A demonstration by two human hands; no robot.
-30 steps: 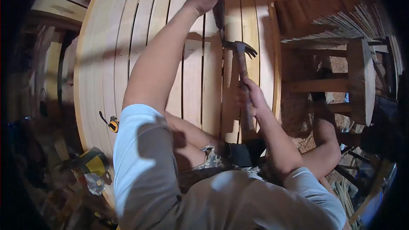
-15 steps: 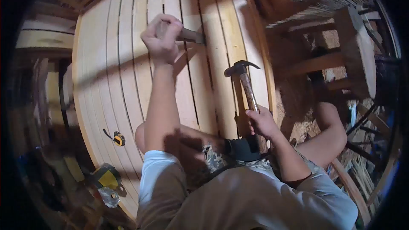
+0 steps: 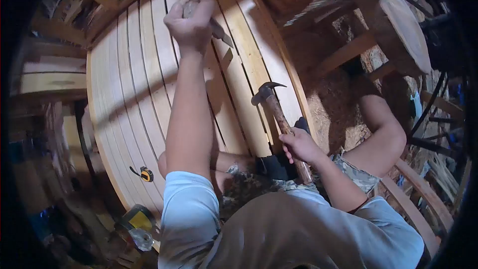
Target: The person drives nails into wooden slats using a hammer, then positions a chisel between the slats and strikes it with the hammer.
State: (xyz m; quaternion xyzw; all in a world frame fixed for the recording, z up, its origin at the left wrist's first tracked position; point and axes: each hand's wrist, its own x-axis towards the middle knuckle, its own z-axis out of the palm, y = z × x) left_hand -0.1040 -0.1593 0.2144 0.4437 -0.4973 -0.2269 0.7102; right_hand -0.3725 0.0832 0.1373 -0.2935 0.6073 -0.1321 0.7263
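Wooden slats (image 3: 144, 69) lie under both hands. Close in, the right hand (image 3: 302, 145) is wrapped around a hammer (image 3: 279, 113), its head just past the fist. A tape measure (image 3: 146, 174) sits well left of that fist. Farther out, the left hand (image 3: 191, 22) squeezes a flat tool (image 3: 220, 33). The hammer head was by the tool; now they're apart, so it isn't hitting. I can't tell if the tip touches wood.

Shavings-strewn floor (image 3: 318, 119), patchy light

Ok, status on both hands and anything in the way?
Left hand gripping chisel over slats. Right hand gripping claw hammer. Tape measure on slats, clear of both.
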